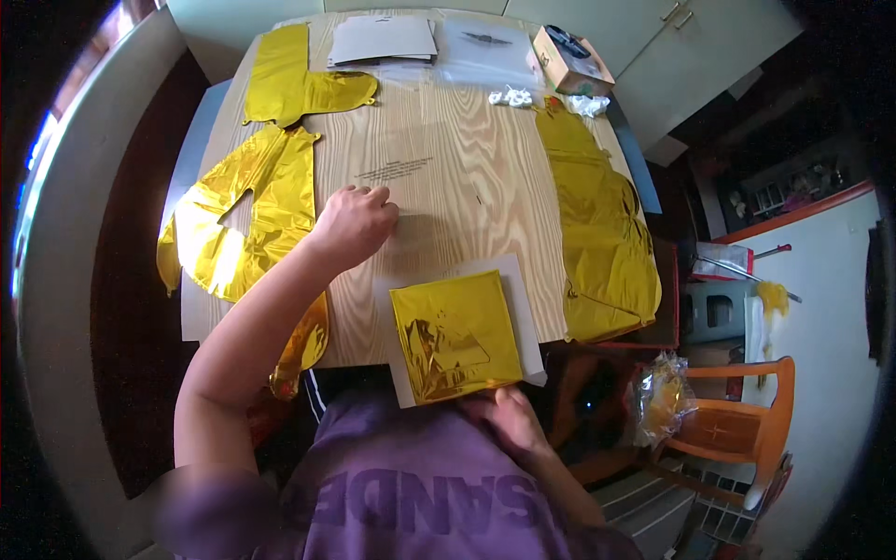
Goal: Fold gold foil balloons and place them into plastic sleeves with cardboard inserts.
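My left hand (pixel 359 224) is closed over a clear plastic bag (pixel 401 170) with small dark print, lying on the wood-grain table (pixel 495 224). Its fingertips are curled under and partly hidden. Down at the table's near edge, my right hand (pixel 511 420) grips the lower edge of a white card (pixel 518 313), thumb at the side and the other fingers mostly hidden. On that card lies a neatly folded gold foil balloon (pixel 457 336), flat and square.
Flat gold foil balloons (pixel 271 177) lie along the left side, and another (pixel 607 243) along the right. At the back are white cards (pixel 383 39), clear plastic bags (pixel 481 51), a cardboard box (pixel 571 61) and crumpled white tissue (pixel 511 97). A wooden chair (pixel 737 420) stands right.
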{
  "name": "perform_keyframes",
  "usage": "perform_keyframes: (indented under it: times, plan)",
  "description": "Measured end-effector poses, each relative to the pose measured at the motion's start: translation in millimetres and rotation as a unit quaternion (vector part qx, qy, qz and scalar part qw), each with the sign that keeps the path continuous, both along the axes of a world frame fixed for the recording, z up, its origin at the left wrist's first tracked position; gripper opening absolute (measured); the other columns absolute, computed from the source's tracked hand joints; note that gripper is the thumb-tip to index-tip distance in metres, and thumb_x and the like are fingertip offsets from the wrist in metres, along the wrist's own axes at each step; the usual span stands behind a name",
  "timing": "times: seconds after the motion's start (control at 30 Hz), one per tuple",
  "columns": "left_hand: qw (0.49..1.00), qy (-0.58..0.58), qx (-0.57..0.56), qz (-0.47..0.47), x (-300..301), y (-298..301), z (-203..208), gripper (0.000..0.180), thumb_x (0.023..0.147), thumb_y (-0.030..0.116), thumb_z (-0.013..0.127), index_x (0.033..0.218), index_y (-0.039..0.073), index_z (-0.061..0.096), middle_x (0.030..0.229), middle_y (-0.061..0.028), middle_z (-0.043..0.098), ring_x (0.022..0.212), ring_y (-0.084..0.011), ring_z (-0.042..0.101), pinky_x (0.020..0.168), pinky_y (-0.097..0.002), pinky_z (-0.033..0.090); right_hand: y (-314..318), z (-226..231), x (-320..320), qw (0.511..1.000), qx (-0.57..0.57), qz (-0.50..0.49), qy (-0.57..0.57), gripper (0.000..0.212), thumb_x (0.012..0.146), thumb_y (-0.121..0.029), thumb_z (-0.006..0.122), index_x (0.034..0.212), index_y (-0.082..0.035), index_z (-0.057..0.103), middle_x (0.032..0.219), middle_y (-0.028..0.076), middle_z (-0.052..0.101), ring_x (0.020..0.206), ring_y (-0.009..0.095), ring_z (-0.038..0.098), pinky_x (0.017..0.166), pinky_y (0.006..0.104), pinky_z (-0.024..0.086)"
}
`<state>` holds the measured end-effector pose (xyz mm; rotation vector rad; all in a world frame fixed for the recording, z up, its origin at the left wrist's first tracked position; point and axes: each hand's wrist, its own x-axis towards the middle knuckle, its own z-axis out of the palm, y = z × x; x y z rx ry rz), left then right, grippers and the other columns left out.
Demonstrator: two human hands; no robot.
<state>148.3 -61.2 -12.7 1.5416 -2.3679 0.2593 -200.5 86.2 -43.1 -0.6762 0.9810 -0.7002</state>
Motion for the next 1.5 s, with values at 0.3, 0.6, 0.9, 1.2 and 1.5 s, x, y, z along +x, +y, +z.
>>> perform_keyframes:
  times: [0.3,0.6,0.9,1.2,1.5]
  plan:
    - [0.999,0.042,0.011,-0.018,-15,25,10,0.01,0.083,0.013,0.063,0.076,0.008,0.057,0.079,-0.0094,0.055,0.075,-0.0307,0.062,0.066,-0.0446,0.052,-5,31,12,0.943,-0.27,0.004,0.193,0.017,0.094,-0.016,0.062,0.087,-0.001,0.063,0.076,0.004,0.063,0.066,0.013,0.061,0.062,0.0302,0.051]
    - [0.981,0.143,0.131,-0.02,-35,41,16,0.012,0.086,0.016,0.065,0.083,0.004,0.064,0.082,-0.013,0.061,0.074,-0.0365,0.064,0.065,-0.047,0.054,-42,38,-8,0.988,0.021,0.151,-0.008,0.026,0.084,-0.013,0.073,0.107,-0.004,0.066,0.089,0.002,0.068,0.083,0.014,0.064,0.079,0.0279,0.051]
    - [0.97,0.147,0.187,-0.04,-37,52,23,0.015,0.084,0.01,0.063,0.098,0.005,0.066,0.088,-0.0165,0.064,0.079,-0.0385,0.066,0.071,-0.0467,0.055,-40,17,11,0.998,-0.055,0.005,0.026,0.024,0.088,-0.007,0.067,0.11,-0.002,0.062,0.092,0.0,0.064,0.081,0.013,0.063,0.077,0.0303,0.052]
    - [0.943,0.109,0.315,-0.012,-43,33,59,0.032,0.077,0.004,0.062,0.108,0.001,0.068,0.093,-0.0211,0.068,0.086,-0.04,0.066,0.079,-0.0451,0.054,-10,6,39,0.991,-0.07,-0.11,0.002,0.027,0.096,-0.006,0.059,0.122,0.001,0.06,0.105,0.009,0.069,0.081,0.02,0.07,0.07,0.0353,0.06]
    - [0.962,0.084,0.26,0.014,-50,28,40,0.017,0.078,0.002,0.059,0.094,-0.002,0.065,0.092,-0.0233,0.067,0.089,-0.044,0.065,0.079,-0.0477,0.054,0,7,50,0.97,-0.152,-0.113,0.151,0.014,0.098,-0.01,0.061,0.093,0.002,0.066,0.085,0.001,0.065,0.078,0.008,0.058,0.07,0.0264,0.047]
